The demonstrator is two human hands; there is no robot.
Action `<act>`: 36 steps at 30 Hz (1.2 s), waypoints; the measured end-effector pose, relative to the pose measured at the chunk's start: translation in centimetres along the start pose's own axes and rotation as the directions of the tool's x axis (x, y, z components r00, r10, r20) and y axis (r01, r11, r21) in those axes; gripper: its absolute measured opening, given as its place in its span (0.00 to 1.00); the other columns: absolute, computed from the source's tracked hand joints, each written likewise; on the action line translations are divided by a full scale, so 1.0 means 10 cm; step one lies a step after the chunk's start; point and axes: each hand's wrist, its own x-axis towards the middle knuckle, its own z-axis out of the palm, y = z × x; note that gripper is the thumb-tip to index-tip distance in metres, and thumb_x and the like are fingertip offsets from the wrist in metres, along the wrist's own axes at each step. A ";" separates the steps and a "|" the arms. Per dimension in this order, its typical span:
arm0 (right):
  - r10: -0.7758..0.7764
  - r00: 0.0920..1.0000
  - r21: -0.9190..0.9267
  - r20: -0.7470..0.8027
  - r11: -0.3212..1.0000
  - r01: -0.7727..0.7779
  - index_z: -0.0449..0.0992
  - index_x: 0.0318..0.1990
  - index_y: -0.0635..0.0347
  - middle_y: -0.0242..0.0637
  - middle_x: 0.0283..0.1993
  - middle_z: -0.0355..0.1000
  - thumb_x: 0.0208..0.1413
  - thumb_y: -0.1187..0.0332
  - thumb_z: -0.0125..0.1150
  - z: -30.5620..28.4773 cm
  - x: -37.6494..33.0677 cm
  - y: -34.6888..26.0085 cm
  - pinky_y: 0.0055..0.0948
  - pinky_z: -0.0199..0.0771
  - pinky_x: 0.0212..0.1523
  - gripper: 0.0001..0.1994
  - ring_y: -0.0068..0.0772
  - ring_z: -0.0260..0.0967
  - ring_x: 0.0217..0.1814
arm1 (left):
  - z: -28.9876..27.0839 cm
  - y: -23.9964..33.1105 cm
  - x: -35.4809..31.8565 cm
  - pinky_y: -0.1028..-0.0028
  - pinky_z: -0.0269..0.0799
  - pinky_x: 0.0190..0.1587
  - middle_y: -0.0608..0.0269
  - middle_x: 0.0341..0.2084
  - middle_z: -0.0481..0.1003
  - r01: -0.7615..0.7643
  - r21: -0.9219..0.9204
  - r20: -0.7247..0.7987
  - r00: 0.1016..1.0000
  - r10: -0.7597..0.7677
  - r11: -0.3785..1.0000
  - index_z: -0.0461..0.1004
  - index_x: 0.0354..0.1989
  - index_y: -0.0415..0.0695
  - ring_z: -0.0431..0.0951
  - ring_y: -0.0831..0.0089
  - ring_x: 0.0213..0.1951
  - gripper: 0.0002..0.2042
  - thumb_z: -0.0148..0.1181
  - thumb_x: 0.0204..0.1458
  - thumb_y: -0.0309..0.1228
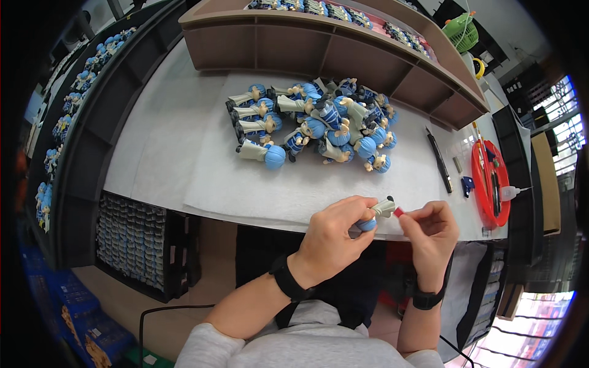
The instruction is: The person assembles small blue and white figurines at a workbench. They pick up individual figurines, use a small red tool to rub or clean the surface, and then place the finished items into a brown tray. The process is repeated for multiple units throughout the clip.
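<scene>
Near the table's front edge, my left hand is closed around a small figurine with light blue hair and a cream-coloured cape. The figurine lies tilted, its dark feet toward the upper right, and my fingers hide part of it. Just to its right, my right hand pinches a small red piece between thumb and fingertips. What kind of piece it is I cannot make out. Beyond both hands lies a heap of similar blue-haired figurines, several of them lined up on the heap's left side.
A brown compartmented tray holding figurines stands at the back. Right of the heap lie a black pen, a dark blue clip and a red dish with tools. Black trays line the left, and a green fan stands back right.
</scene>
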 end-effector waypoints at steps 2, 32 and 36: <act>-0.019 0.993 0.067 -0.114 0.997 0.027 0.65 0.31 0.64 0.35 0.28 0.70 0.44 0.82 0.61 -0.04 0.10 -0.01 0.17 0.69 0.31 0.10 0.19 0.68 0.29 | -0.03 0.01 0.00 0.75 0.73 0.38 0.50 0.38 0.75 0.048 -0.039 0.030 0.998 -0.046 0.998 0.69 0.30 0.35 0.77 0.71 0.35 0.10 0.63 0.38 0.17; -0.076 0.862 0.152 0.502 0.988 -0.002 0.69 0.50 0.65 0.32 0.32 0.71 0.60 0.66 0.46 -0.02 0.11 0.16 0.18 0.66 0.34 0.15 0.18 0.64 0.32 | -0.06 0.09 0.03 0.78 0.69 0.47 0.63 0.39 0.68 0.330 -0.470 0.052 0.936 -0.348 0.819 0.66 0.49 0.33 0.72 0.75 0.43 0.18 0.58 0.47 0.18; -0.072 0.856 0.145 0.512 0.989 -0.003 0.69 0.51 0.64 0.32 0.32 0.69 0.61 0.65 0.45 -0.05 0.10 0.11 0.18 0.65 0.35 0.15 0.18 0.63 0.34 | -0.05 0.09 0.02 0.78 0.70 0.47 0.63 0.39 0.68 0.334 -0.446 0.043 0.935 -0.353 0.830 0.66 0.49 0.33 0.72 0.75 0.42 0.18 0.59 0.47 0.20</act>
